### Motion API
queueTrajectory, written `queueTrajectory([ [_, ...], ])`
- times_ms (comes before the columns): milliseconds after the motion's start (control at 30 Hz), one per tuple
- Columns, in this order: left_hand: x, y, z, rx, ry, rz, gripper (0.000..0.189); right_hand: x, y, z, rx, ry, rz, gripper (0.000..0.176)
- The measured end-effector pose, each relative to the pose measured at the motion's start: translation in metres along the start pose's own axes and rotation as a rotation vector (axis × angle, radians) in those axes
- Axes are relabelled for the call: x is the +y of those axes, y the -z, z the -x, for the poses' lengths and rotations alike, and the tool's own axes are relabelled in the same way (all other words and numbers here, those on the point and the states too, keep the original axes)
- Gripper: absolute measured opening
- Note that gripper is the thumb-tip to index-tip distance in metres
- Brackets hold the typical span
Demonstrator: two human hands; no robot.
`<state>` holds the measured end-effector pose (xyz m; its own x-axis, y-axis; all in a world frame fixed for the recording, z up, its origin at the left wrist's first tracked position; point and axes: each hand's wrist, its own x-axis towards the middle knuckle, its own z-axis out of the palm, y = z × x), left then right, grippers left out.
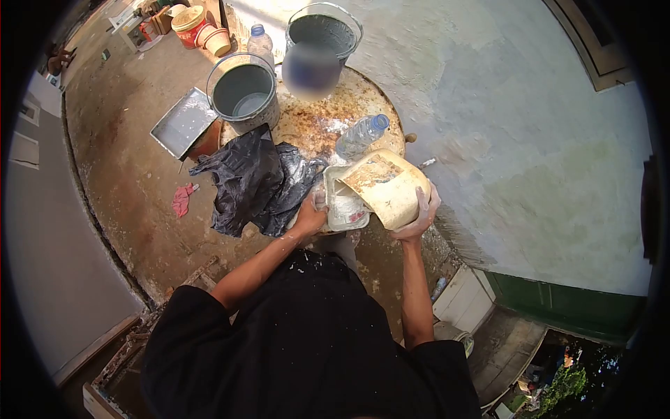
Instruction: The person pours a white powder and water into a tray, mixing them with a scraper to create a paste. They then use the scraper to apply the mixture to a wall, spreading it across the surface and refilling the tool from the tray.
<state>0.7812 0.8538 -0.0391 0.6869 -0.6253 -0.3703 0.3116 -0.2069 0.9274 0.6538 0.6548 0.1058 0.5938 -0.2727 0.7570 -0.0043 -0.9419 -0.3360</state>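
My right hand [421,215] grips the base end of a stained cream plastic bucket [391,183]. The bucket is tipped on its side, its mouth facing left over a small white rectangular tub [337,218]. With its fingers closed on the tub's left edge, my left hand [311,214] holds that tub. White residue and a small reddish patch show inside the tub; any flow from the bucket cannot be made out. A crumpled black plastic bag [244,178] lies just left of my left hand. Beyond the bucket, a clear bottle with a blue cap [361,136] lies tilted.
A rusty round tabletop [307,126] carries two grey buckets, the nearer one [246,94] and the farther one [324,35], and another bottle [259,43]. A grey tray [185,122] stands left. A patchy wall [502,126] borders the right side.
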Motion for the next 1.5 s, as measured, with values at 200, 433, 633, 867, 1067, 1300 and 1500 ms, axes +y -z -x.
queueTrajectory([
  [200, 0.004, 0.003, -0.001, -0.011, 0.039, 0.003, 0.035, 0.028, 0.017, -0.002, 0.14, -0.218, -0.072, 0.087],
  [433, 0.023, 0.002, 0.004, 0.02, 0.141, 0.102, 0.033, 0.081, 0.022, -0.001, 0.413, -0.779, -0.575, 0.062],
  [633, 0.025, 0.004, 0.005, -0.025, 0.178, 0.088, 0.033, 0.143, 0.002, -0.004, 0.531, -1.365, -0.908, 0.055],
  [867, -0.003, 0.007, -0.01, -0.061, 0.136, 0.013, 0.035, 0.142, -0.051, -0.022, 0.293, -1.675, -1.121, 0.074],
  [1067, -0.002, 0.008, -0.008, -0.063, 0.151, 0.003, 0.037, 0.152, -0.095, -0.004, 0.326, -1.582, -1.219, 0.071],
  [1300, 0.01, 0.003, -0.001, -0.008, 0.113, 0.091, 0.033, 0.122, -0.096, -0.005, 0.303, -1.551, -0.884, 0.065],
  [1500, 0.018, 0.004, 0.002, -0.019, 0.174, 0.158, 0.029, 0.113, -0.072, -0.007, 0.018, -1.637, -0.69, 0.069],
])
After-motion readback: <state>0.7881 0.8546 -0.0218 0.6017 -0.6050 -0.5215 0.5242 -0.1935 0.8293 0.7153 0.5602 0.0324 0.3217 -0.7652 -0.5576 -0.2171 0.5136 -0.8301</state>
